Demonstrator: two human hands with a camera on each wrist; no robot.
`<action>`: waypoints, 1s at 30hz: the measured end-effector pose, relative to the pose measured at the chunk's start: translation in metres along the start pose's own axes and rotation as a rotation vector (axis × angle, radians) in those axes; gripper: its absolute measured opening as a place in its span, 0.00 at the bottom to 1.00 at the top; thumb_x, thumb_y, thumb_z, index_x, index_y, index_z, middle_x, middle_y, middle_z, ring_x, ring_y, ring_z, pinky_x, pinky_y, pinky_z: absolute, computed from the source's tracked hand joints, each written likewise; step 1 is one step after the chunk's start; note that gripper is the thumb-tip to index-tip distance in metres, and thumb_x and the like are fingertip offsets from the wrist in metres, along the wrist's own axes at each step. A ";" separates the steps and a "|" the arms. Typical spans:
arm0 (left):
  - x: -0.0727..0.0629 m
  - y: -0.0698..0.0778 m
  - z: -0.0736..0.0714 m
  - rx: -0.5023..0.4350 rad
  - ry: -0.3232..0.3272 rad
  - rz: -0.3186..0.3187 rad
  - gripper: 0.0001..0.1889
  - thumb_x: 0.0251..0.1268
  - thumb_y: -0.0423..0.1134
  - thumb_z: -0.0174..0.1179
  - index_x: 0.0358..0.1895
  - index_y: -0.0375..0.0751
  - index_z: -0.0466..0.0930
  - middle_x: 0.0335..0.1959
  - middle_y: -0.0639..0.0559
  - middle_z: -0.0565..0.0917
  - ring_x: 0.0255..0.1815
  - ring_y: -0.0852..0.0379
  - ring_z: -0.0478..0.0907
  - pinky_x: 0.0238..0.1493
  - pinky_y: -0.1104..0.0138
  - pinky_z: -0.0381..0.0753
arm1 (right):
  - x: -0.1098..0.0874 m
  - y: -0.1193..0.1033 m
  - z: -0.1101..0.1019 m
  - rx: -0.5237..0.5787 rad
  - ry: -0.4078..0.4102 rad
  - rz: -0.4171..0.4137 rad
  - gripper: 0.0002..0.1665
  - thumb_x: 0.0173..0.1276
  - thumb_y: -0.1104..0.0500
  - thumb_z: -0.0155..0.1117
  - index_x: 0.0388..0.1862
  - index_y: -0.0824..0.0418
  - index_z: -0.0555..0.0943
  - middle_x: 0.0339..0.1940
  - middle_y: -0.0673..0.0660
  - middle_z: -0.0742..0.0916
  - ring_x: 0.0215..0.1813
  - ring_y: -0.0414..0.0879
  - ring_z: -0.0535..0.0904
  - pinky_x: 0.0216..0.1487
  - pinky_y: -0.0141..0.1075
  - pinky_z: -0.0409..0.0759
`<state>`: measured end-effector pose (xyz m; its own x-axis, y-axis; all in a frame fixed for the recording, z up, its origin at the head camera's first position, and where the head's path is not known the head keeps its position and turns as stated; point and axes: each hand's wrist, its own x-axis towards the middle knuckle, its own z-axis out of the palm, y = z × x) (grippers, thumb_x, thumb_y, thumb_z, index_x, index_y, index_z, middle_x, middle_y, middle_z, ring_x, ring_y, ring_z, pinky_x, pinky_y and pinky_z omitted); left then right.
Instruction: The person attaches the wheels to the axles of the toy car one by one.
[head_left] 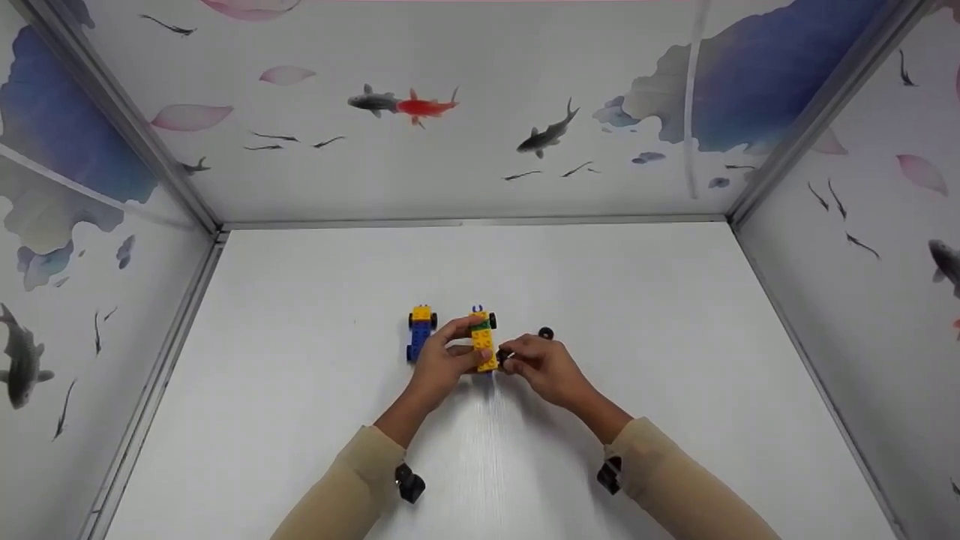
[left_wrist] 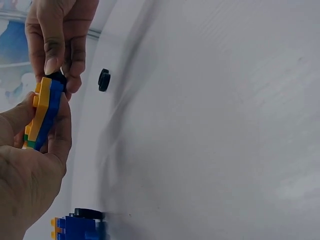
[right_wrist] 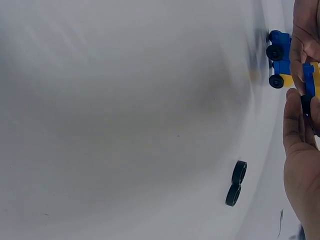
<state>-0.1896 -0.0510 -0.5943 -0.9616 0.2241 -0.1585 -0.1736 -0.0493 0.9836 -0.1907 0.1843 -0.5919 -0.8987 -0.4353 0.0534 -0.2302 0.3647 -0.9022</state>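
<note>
My left hand [head_left: 442,367] grips a toy block car [head_left: 484,342], yellow on top with a green piece and blue underneath, raised over the table. A black wheel [head_left: 493,321] sits at its far right corner. The thumb and fingers of my right hand [head_left: 553,369] pinch another black wheel [head_left: 503,357] against the car's near right side; in the left wrist view this wheel [left_wrist: 58,79] is right at the end of the blue base. To the left stands a second car [head_left: 421,336], blue with a yellow end and black wheels.
Beyond my right hand, loose black wheels [head_left: 546,333] lie on the white table [head_left: 637,300]; the right wrist view shows two wheels [right_wrist: 239,173] touching. Printed panels with fish and petals wall the table at the back [head_left: 465,172] and both sides.
</note>
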 end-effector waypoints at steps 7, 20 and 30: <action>0.001 -0.001 -0.001 0.015 0.003 -0.006 0.30 0.74 0.36 0.75 0.76 0.53 0.80 0.71 0.39 0.78 0.62 0.47 0.89 0.58 0.60 0.93 | 0.001 0.001 0.001 0.029 -0.012 0.000 0.19 0.80 0.68 0.68 0.67 0.66 0.88 0.57 0.63 0.91 0.54 0.53 0.92 0.57 0.33 0.91; 0.002 -0.001 -0.002 0.027 0.010 0.017 0.29 0.74 0.35 0.74 0.76 0.50 0.80 0.70 0.37 0.78 0.60 0.46 0.90 0.53 0.61 0.94 | 0.006 -0.007 0.006 -0.001 -0.008 0.016 0.20 0.80 0.67 0.69 0.67 0.65 0.88 0.53 0.61 0.90 0.52 0.48 0.91 0.56 0.32 0.92; 0.000 0.003 -0.005 0.067 -0.001 0.030 0.29 0.73 0.37 0.75 0.75 0.53 0.81 0.70 0.39 0.80 0.62 0.45 0.90 0.55 0.60 0.94 | 0.007 -0.006 0.007 -0.014 -0.013 0.023 0.19 0.79 0.68 0.69 0.65 0.62 0.89 0.55 0.62 0.92 0.51 0.47 0.91 0.55 0.33 0.92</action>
<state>-0.1910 -0.0557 -0.5912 -0.9660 0.2243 -0.1287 -0.1300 0.0088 0.9915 -0.1931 0.1734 -0.5892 -0.8989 -0.4374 0.0267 -0.2145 0.3861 -0.8971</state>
